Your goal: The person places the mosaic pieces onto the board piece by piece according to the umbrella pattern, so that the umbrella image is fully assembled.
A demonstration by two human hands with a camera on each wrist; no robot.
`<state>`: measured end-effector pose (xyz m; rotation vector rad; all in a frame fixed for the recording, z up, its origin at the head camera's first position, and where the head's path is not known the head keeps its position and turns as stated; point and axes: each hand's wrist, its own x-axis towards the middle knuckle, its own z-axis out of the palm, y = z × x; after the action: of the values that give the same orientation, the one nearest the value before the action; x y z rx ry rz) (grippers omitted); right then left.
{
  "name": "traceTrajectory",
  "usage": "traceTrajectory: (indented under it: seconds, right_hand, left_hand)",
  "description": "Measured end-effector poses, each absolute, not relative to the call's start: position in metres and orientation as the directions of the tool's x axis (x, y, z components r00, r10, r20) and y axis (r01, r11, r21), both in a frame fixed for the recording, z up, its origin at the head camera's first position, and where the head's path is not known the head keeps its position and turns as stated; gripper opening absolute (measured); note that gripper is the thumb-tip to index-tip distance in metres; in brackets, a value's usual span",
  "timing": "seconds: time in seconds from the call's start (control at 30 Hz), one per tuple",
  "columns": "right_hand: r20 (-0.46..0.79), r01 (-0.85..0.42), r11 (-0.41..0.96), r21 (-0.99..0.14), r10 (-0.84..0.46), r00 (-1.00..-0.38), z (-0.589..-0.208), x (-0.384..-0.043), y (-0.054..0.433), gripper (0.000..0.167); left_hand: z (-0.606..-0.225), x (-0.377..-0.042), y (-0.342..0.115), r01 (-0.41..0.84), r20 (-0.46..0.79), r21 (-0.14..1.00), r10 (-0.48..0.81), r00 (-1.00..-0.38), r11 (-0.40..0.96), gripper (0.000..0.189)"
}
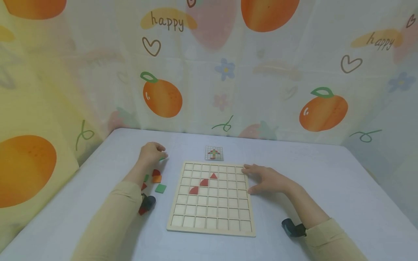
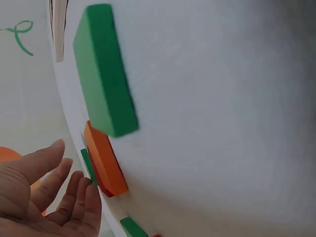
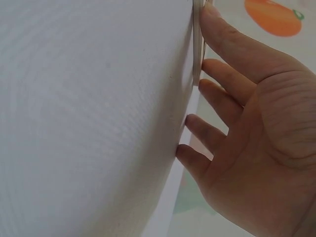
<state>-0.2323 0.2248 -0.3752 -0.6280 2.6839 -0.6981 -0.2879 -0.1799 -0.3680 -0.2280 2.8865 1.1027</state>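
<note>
My left hand (image 1: 151, 154) is over the table's left side, with a green piece (image 1: 162, 158) at its fingertips. In the left wrist view that hand (image 2: 54, 192) has its thumb apart from loosely bent fingers, and the green piece (image 2: 89, 166) lies just beyond them; contact is hard to tell. My right hand (image 1: 269, 178) touches the right edge of the square wooden grid board (image 1: 211, 232) with thumb and fingertips, fingers spread. On the board lie a red triangle (image 1: 213, 176) and two red quarter-round pieces, one of them (image 1: 204, 182) nearer the triangle.
Left of the board lie an orange square (image 1: 157, 179), a red rounded piece (image 1: 156, 173), a green square (image 1: 160, 188) and several pieces partly behind the left forearm. A small pattern card (image 1: 213, 153) lies behind the board. A printed curtain (image 1: 196, 72) hangs along the back.
</note>
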Motion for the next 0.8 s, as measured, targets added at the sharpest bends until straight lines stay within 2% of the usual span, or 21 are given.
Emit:
traceTrajectory:
  seconds: [0.2, 0.47, 0.8]
  right_hand:
    - [-0.173, -0.336, 0.788, -0.516, -0.48, -0.86, -0.375, -0.232, 0.225, 0.077]
    - [-0.172, -0.338, 0.789, -0.514, -0.481, -0.86, -0.374, -0.231, 0.224, 0.077]
    - [-0.172, -0.338, 0.789, -0.513, -0.48, -0.86, -0.376, -0.233, 0.226, 0.077]
  left_hand:
    - [-0.37, -0.284, -0.181, -0.115, -0.048, 0.653, -0.111, -0.993, 0.748, 0.035]
    - [-0.376, -0.282, -0.188, -0.138, -0.07, 0.653, -0.122, -0.99, 0.744, 0.037]
    - [-0.379, -0.283, -0.191, -0.115, -0.045, 0.641, -0.112, -0.993, 0.759, 0.03]
